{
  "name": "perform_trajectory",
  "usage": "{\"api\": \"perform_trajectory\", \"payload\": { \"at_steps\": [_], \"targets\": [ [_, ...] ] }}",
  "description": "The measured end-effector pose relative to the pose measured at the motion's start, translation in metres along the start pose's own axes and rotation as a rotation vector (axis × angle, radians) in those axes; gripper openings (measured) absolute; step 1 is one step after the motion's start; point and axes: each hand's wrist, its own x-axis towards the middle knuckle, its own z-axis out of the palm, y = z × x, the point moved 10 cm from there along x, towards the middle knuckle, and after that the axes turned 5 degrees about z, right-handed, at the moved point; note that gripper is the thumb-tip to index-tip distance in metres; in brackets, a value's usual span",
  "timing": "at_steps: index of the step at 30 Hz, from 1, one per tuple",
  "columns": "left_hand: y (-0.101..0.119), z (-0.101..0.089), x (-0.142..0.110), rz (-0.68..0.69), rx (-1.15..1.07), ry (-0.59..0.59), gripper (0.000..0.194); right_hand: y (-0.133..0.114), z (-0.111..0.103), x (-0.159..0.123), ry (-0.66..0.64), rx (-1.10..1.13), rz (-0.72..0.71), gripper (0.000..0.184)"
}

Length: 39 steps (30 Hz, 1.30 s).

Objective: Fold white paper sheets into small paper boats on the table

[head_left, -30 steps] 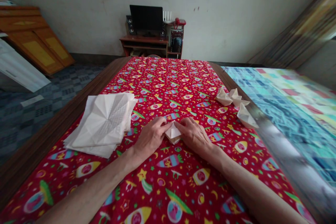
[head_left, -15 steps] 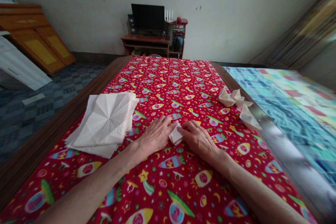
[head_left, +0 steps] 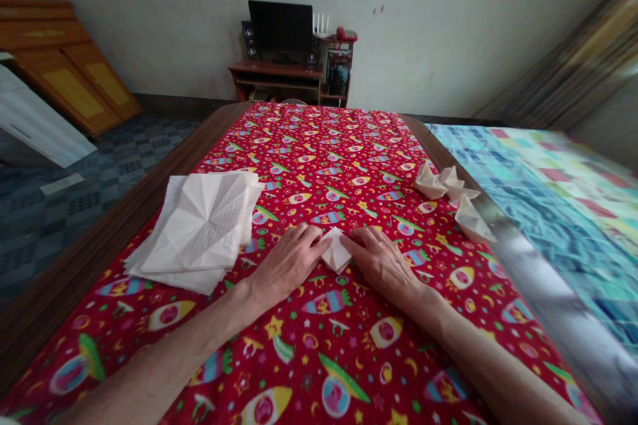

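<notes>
Cabinet (head_left: pixel 74 73), wooden w/ yellowish door panels, is at far left on the floor, well apart from the work. Next, on the table's L side, lies a paper stack (head_left: pixel 199 226) on the red tablecloth (head_left: pixel 323 169). Its top sheet has creases spreading from the middle, and the edges of the sheets are uneven. A draught, or the L forearm swinging outward, could probably shift the loose top sheets.

Then comes the left hand (head_left: pixel 289 255): fingers bent, kept narrow, thumb touching the L edge of a small folded paper (head_left: pixel 337 252). Whether this edge is pinched from below, one can't tell. The paper lies in the centre, btwn. both hands, approx. diamond-shaped, w/ one corner toward the person. If one side is pressed harder than the other, the layers may slide and a crease may come out crooked; also the cloth looks soft, so it might give poor support.

The right hand (head_left: pixel 381 259) is likewise narrow, its thumb side at the paper's R edge; its grip underneath is hidden, too.

Farther R, three pointed paper shapes (head_left: pixel 471 219) stand close together near the table's edge. The nearest one reaches to the cloth's border, so a careless R elbow could perhaps knock it off or flatten it.
</notes>
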Motion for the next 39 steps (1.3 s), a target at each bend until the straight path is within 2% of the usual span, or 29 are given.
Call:
{"api": "perform_trajectory", "payload": {
  "at_steps": [4,8,13,17,20,24,39],
  "targets": [
    [0.012,-0.004,-0.003,0.123,-0.025,0.076,0.024,-0.007,-0.013,-0.008,0.106,0.003,-0.061,0.037],
    [0.013,-0.008,-0.006,0.152,-0.065,0.161,0.021,-0.007,-0.012,-0.014,0.105,0.078,-0.069,0.022],
    [0.014,-0.012,-0.007,0.175,-0.078,0.178,0.021,-0.003,-0.010,-0.014,0.124,0.156,-0.049,0.021],
    [0.010,-0.010,-0.007,0.152,-0.168,0.184,0.022,-0.007,-0.014,-0.013,0.122,0.114,-0.072,0.019],
    [0.002,-0.009,-0.008,0.101,-0.283,0.232,0.020,-0.016,-0.019,-0.012,0.133,0.052,-0.121,0.019],
    [-0.005,-0.009,-0.011,0.050,-0.380,0.281,0.016,-0.022,-0.022,-0.011,0.148,0.092,-0.153,0.021],
    [-0.003,-0.011,-0.011,0.092,-0.380,0.295,0.017,-0.021,-0.005,-0.008,0.034,0.176,-0.178,0.022]
  ]
}}
